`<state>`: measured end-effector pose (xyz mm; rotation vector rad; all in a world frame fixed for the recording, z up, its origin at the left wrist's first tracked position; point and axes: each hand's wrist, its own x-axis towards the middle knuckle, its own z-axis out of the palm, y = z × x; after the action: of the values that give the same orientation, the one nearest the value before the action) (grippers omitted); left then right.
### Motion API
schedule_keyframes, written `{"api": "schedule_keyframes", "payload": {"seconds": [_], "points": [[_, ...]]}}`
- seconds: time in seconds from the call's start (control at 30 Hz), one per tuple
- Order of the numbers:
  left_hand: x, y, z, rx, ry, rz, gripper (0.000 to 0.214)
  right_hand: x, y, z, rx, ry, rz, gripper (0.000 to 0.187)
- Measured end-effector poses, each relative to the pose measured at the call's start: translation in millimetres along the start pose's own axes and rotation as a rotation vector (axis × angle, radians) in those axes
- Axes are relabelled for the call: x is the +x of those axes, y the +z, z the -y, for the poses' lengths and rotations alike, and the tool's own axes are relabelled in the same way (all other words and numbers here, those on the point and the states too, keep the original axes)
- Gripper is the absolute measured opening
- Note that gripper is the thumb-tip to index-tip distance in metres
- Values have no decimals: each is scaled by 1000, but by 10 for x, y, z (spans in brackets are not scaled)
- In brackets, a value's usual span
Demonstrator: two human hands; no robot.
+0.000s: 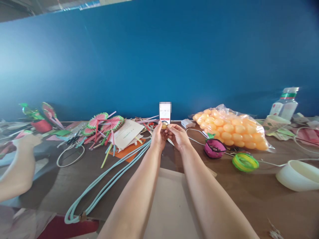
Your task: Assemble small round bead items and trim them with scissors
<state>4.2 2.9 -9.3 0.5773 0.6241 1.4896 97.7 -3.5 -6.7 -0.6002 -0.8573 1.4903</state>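
Both arms stretch forward over the brown table (pixel 249 196). My left hand (pixel 158 135) and my right hand (pixel 177 135) meet at the far middle, fingers pinched together on a small round yellowish object (pixel 164 125). Just behind it stands a small white phone (pixel 164 114) with a timer on its screen. A pale cardboard sheet (pixel 171 202) lies under my forearms.
A clear bag of orange balls (pixel 230 129) lies to the right, with a magenta pot (pixel 214 148), a green ring (pixel 245 162), a white bowl (pixel 297 175) and a bottle (pixel 286 103). Left: pink paper fans (pixel 104 124), teal tubing (pixel 109 179), another person's arm (pixel 17 169).
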Motion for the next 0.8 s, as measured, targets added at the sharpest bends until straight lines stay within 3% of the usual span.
{"api": "schedule_keyframes", "payload": {"seconds": [0.8], "points": [[-9,5,3,18,29,-4,45,25,-20,-11,4,9,-5,41]]}}
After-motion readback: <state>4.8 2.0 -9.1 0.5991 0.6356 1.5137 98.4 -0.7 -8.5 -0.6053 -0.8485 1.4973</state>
